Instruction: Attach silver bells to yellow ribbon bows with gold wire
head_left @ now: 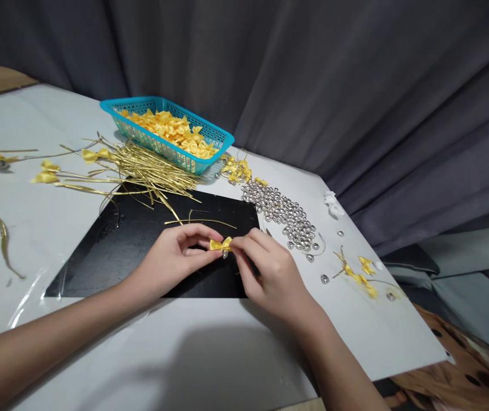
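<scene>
A small yellow satin bow point(220, 244) is pinched between my two hands, above a black board point(201, 282). My left hand point(180, 248) grips the bow's left end between thumb and fingers. On the other end, my right hand point(265, 262) closes with its thumb and fingertips. A small silver bell point(225, 253) hangs just under the middle of the bow; how it is attached I cannot make out. Just beyond my fingers, a gold twist tie point(201, 222) lies on the board.
Behind stands a blue basket point(106, 105) of yellow bows. A bundle of gold ties point(154, 168) lies before it, with silver bells point(285, 211) heaped to its right. Loose bows point(362, 279) lie at right, crumpled white tissue point(332, 202) near the table edge. Grey curtain point(244, 68) hangs behind.
</scene>
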Motion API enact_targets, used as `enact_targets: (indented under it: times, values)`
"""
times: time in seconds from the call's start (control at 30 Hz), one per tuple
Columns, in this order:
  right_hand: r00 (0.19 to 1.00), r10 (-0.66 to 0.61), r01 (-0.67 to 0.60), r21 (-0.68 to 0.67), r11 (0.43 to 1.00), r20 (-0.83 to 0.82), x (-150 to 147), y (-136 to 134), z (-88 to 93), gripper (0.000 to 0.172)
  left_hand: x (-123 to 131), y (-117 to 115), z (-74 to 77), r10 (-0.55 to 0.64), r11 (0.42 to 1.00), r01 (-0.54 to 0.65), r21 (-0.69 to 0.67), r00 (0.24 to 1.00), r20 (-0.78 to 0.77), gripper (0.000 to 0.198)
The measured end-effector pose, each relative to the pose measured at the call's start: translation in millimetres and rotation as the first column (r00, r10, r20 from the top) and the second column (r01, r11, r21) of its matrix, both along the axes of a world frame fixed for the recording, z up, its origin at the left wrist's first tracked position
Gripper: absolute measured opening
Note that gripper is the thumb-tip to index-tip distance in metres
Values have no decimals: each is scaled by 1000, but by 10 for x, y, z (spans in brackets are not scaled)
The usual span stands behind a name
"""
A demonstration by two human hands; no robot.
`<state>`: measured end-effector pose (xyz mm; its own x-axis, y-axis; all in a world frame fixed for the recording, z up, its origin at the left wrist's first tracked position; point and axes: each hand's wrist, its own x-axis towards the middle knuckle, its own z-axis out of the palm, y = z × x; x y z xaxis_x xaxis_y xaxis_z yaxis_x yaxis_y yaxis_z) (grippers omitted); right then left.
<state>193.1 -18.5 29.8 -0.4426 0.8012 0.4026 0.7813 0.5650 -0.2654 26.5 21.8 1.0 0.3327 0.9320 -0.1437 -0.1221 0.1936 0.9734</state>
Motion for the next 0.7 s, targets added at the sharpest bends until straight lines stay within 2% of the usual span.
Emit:
enact_targets:
  times: [0.3,0.47,0.6,0.7]
  values:
    - [999,10,-12,36,999,33,-30,-2,-59,22,-8,5,-24,-65,998,65,-2,997,34,18]
    - [998,-29,30,30,999,-51,-36,3,-80,20,-3,27,-26,-33,999,34,-7,998,54,19]
    - [998,-57,59,60,996,-40,-46,-1,-88,20,5,32,8,-8,999,10,-43,999,52,27]
    - [997,-68,71,93,993,-32,-50,-1,-88,20,11,16,38,0,999,0,-51,1000,8,22]
